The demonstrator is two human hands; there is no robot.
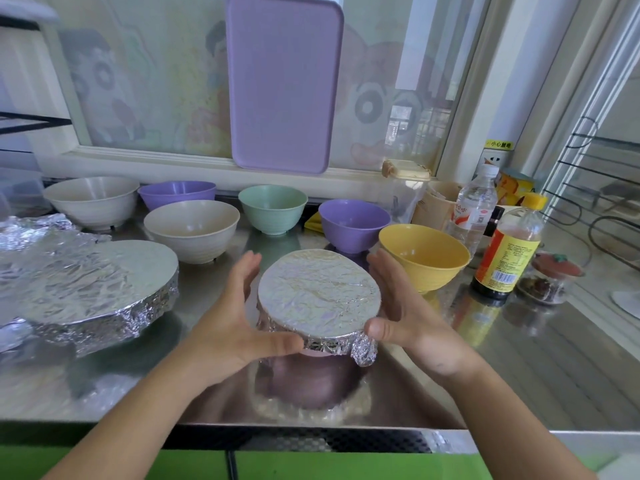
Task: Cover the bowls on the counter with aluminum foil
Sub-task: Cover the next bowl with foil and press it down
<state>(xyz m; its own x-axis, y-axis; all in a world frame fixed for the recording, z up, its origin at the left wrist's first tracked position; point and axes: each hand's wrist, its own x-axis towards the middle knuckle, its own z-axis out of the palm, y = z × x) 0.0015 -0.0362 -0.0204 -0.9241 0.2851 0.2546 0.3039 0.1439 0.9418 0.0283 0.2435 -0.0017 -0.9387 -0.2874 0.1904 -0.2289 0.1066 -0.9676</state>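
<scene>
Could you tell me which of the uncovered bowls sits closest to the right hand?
The yellow bowl, just beyond the right hand; it is the only yellow one.

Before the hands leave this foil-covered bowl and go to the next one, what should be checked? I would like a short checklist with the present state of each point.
1. Foil top spans the whole mouth of the bowl: ok, no gap shows.
2. Foil edge folded down all around: not ok, a loose crumpled flap hangs at the near right; the far side is hidden.
3. Left hand and right hand cup the rim on both sides: ok.
4. Bowl stands flat on the steel counter: ok.
5. Bowls left to cover: not ok, six stand open, the yellow bowl nearest.
6. Spare foil within reach: cannot tell; crumpled foil lies at the left.
</scene>
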